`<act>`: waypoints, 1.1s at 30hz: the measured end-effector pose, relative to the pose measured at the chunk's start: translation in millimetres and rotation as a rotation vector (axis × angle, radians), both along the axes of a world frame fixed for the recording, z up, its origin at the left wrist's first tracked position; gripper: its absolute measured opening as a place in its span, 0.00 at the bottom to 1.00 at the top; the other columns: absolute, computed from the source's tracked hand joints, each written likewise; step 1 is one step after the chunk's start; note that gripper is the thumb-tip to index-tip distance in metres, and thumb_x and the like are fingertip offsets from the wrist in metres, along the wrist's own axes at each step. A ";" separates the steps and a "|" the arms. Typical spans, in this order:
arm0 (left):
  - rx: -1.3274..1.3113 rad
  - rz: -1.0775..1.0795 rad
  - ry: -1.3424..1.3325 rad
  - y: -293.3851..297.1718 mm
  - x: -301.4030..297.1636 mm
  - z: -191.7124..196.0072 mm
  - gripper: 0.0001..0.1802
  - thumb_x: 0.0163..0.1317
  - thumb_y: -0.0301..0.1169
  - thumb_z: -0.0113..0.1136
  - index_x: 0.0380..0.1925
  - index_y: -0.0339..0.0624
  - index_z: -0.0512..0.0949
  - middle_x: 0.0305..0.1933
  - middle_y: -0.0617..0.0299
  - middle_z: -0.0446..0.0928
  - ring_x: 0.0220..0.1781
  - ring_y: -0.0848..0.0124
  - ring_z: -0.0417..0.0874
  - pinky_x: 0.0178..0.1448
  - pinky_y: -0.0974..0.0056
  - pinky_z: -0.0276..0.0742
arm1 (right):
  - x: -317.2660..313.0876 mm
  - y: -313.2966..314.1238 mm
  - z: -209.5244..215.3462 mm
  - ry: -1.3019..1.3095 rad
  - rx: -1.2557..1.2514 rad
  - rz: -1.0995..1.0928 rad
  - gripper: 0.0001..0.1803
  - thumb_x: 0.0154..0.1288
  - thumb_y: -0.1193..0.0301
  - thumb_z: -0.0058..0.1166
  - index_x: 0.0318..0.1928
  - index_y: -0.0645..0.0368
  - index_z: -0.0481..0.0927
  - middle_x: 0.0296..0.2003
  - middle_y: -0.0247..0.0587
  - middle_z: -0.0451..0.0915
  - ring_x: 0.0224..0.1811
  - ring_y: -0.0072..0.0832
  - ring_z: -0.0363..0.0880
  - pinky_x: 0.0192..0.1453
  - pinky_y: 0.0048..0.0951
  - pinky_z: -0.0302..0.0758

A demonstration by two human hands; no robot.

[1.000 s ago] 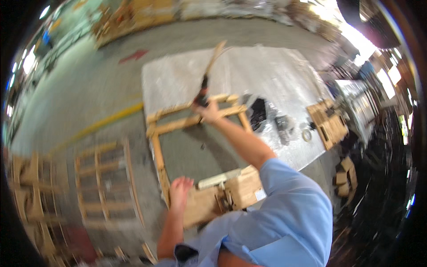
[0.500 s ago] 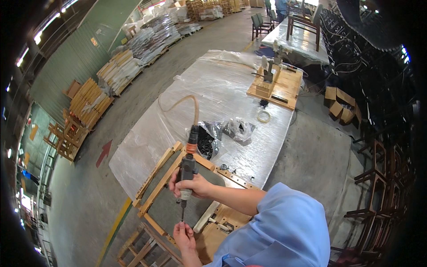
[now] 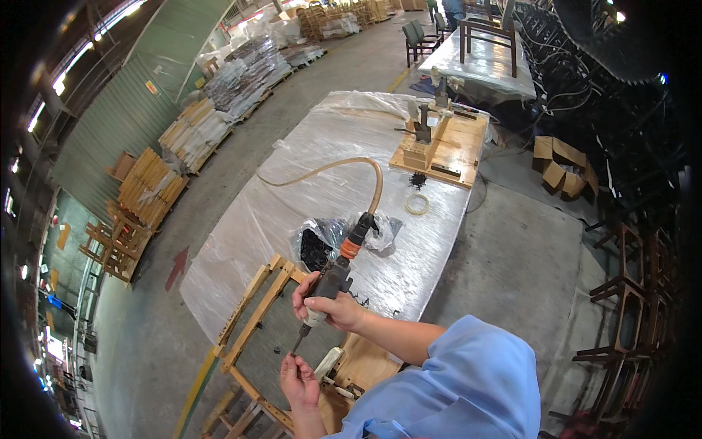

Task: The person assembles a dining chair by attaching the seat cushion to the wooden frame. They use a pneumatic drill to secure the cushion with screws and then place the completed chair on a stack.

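Note:
My right hand (image 3: 330, 309) is wrapped round a dark pneumatic screwdriver (image 3: 336, 278) with an orange ring. Its bit points down and to the left, and a tan air hose (image 3: 380, 183) runs from its upper end across the table. At the bit's tip, the fingertips of my left hand (image 3: 298, 382) are pinched together; whatever they hold is too small to make out. Below both hands lies a wooden frame (image 3: 252, 322) around a grey panel (image 3: 256, 362). A pale clamp-like piece (image 3: 329, 362) sits on a wooden board (image 3: 371, 360) beside it.
A plastic-covered table (image 3: 256, 212) carries a bag of black parts (image 3: 316, 249), a tape roll (image 3: 417, 204) and a wooden fixture (image 3: 446, 150). An opened carton (image 3: 563, 167) stands on the floor at right, near stacked chair frames (image 3: 621, 278). Wooden pallets (image 3: 150, 186) line the left.
The screwdriver has tilted, its hose end swinging right, and the hose now arcs wider. My right hand has shifted slightly right; my left fingers stay at the bit tip. The view has turned slightly.

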State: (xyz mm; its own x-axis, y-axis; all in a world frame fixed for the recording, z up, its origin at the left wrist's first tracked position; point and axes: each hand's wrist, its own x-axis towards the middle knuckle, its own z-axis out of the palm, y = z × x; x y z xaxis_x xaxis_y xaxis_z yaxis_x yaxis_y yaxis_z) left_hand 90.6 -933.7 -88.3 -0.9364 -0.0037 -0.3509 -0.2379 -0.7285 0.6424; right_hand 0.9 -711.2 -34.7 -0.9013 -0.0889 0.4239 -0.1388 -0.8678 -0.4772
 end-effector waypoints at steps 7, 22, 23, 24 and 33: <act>0.023 0.069 -0.037 9.7 -17.3 4.1 0.07 0.78 0.33 0.56 0.45 0.41 0.78 0.31 0.63 0.77 0.26 0.77 0.73 0.27 0.72 0.70 | -2.2 -1.3 -1.6 -0.017 0.034 -0.054 0.14 0.69 0.75 0.60 0.50 0.57 0.72 0.43 0.45 0.81 0.41 0.32 0.80 0.49 0.39 0.78; 0.092 0.073 -0.093 -25.7 -17.5 -8.7 0.07 0.77 0.33 0.58 0.45 0.41 0.78 0.29 0.65 0.75 0.24 0.78 0.70 0.26 0.73 0.67 | 4.0 -33.5 -3.7 0.034 0.158 -0.065 0.14 0.68 0.76 0.61 0.50 0.57 0.72 0.43 0.46 0.81 0.42 0.31 0.81 0.50 0.38 0.78; 0.098 0.075 -0.100 -28.4 -17.0 -7.7 0.08 0.77 0.33 0.59 0.45 0.41 0.77 0.29 0.65 0.75 0.24 0.78 0.70 0.25 0.74 0.67 | 5.9 -36.7 -1.6 0.022 0.162 -0.067 0.15 0.68 0.76 0.61 0.51 0.57 0.71 0.42 0.45 0.80 0.41 0.31 0.80 0.51 0.38 0.78; 0.104 0.077 -0.107 -31.1 -16.7 -5.8 0.08 0.77 0.33 0.59 0.45 0.40 0.77 0.29 0.65 0.74 0.24 0.78 0.69 0.25 0.74 0.66 | 4.8 -40.4 -3.5 0.023 0.146 -0.042 0.15 0.68 0.76 0.62 0.51 0.57 0.72 0.42 0.45 0.80 0.41 0.31 0.80 0.51 0.38 0.78; 0.187 0.035 -0.174 -74.8 -14.9 -22.1 0.07 0.76 0.31 0.59 0.44 0.38 0.76 0.27 0.65 0.71 0.22 0.79 0.67 0.23 0.75 0.64 | -5.2 -77.8 -15.3 0.040 0.141 0.017 0.13 0.68 0.76 0.61 0.49 0.59 0.73 0.42 0.43 0.82 0.42 0.29 0.82 0.47 0.33 0.80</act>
State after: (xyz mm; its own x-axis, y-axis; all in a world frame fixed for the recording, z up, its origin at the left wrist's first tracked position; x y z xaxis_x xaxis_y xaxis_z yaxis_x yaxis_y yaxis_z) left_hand 75.6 -1008.4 -110.4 -0.8624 0.0451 -0.5042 -0.3057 -0.8403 0.4477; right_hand -4.3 -789.1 -50.0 -0.8820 -0.1650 0.4414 -0.1459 -0.7950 -0.5888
